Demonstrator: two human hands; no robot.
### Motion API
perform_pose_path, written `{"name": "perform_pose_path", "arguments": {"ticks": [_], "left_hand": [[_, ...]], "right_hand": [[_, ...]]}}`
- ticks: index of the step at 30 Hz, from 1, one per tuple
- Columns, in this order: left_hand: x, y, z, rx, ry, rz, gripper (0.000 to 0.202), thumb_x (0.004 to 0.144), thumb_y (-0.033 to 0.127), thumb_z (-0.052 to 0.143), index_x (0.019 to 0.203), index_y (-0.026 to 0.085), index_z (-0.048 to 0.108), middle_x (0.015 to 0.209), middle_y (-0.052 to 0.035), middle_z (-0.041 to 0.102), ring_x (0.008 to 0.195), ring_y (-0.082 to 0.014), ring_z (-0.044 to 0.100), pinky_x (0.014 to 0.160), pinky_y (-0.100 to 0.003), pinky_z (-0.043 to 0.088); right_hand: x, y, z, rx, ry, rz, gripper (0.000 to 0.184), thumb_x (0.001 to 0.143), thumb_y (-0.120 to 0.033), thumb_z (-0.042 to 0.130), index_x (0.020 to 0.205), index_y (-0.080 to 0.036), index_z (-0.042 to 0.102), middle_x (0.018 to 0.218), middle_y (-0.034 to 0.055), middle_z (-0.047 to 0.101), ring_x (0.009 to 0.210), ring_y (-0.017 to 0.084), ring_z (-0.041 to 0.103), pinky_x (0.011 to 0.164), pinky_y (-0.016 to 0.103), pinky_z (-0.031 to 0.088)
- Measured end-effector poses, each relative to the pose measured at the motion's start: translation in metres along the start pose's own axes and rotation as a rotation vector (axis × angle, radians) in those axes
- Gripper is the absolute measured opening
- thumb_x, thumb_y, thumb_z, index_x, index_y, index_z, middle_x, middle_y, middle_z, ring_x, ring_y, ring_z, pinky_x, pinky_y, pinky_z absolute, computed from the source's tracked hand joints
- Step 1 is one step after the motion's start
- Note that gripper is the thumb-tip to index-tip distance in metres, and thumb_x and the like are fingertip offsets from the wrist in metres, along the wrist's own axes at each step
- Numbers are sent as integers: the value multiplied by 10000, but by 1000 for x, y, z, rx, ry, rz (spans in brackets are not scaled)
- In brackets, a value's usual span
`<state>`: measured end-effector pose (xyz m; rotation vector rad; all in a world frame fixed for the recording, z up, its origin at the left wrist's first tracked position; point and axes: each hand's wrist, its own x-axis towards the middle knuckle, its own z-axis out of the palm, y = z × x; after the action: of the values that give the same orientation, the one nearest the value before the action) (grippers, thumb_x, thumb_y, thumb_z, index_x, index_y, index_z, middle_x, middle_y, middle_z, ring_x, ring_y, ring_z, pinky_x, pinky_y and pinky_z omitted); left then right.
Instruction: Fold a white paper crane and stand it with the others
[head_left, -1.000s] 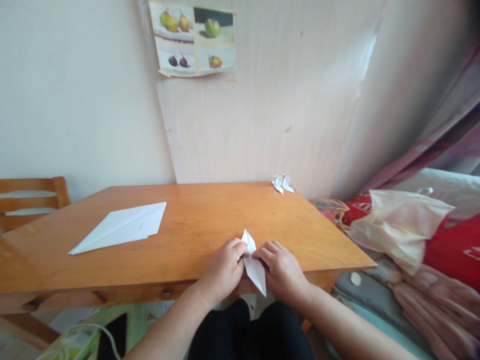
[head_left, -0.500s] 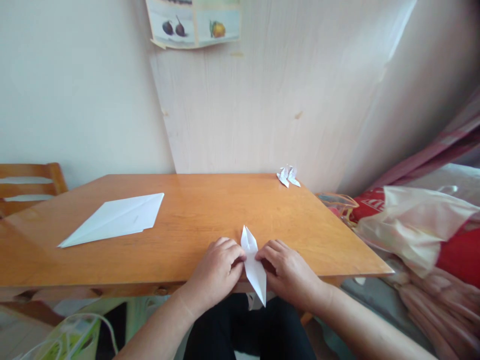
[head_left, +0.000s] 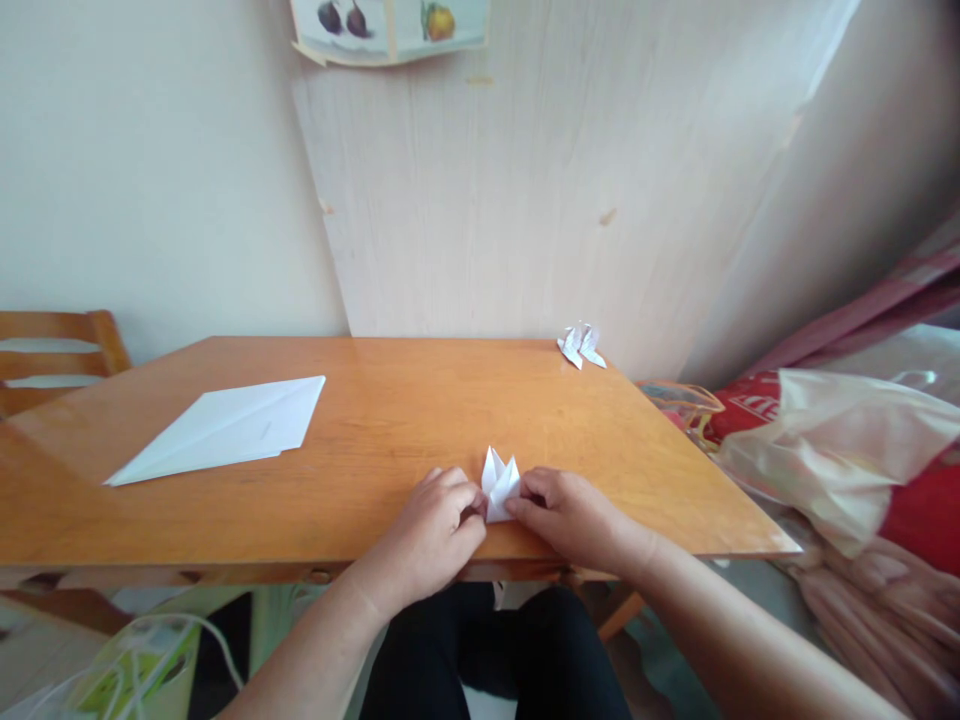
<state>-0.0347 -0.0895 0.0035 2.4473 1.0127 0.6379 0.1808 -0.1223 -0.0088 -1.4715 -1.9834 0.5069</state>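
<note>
A small folded white paper piece (head_left: 499, 483) lies near the front edge of the wooden table (head_left: 390, 440), its points standing up. My left hand (head_left: 436, 530) pinches its left side with curled fingers. My right hand (head_left: 564, 515) pinches its right side the same way. Both hands rest on the tabletop, close together.
A larger folded white sheet (head_left: 225, 428) lies on the table's left. A small finished paper figure (head_left: 580, 345) sits at the far right corner by the wall. A wooden chair (head_left: 52, 350) stands at left; plastic bags and red fabric (head_left: 847, 450) crowd the right side.
The long lower point of the paper that hung over the table edge has been folded up, so the piece is now short. My hands moved slightly forward onto the table.
</note>
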Motion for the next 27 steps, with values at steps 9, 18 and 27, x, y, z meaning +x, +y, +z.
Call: {"name": "perform_pose_path", "arguments": {"ticks": [9, 18, 27], "left_hand": [[2, 5, 0, 18, 21, -23, 173, 833, 96, 451, 722, 209, 520, 858, -29, 605, 852, -203, 534, 783, -343, 417], [3, 7, 2, 31, -19, -95, 172, 933, 257, 502, 781, 206, 564, 901, -40, 611, 899, -218, 553, 800, -356, 442], [2, 4, 9, 91, 45, -92, 165, 923, 202, 520, 758, 209, 537, 891, -39, 586, 903, -218, 549, 803, -355, 434]], "right_hand": [[6, -5, 2, -95, -26, 91, 214, 867, -246, 595, 658, -203, 596, 621, 9, 603, 528, 117, 443, 526, 277, 235], [11, -13, -5, -204, -145, 175, 231, 923, -324, 537, 777, -188, 653, 738, 39, 678, 632, 137, 538, 576, 273, 277], [11, -17, -4, -296, -124, 200, 250, 926, -379, 529, 775, -193, 601, 737, 46, 665, 624, 149, 523, 562, 288, 255]]}}
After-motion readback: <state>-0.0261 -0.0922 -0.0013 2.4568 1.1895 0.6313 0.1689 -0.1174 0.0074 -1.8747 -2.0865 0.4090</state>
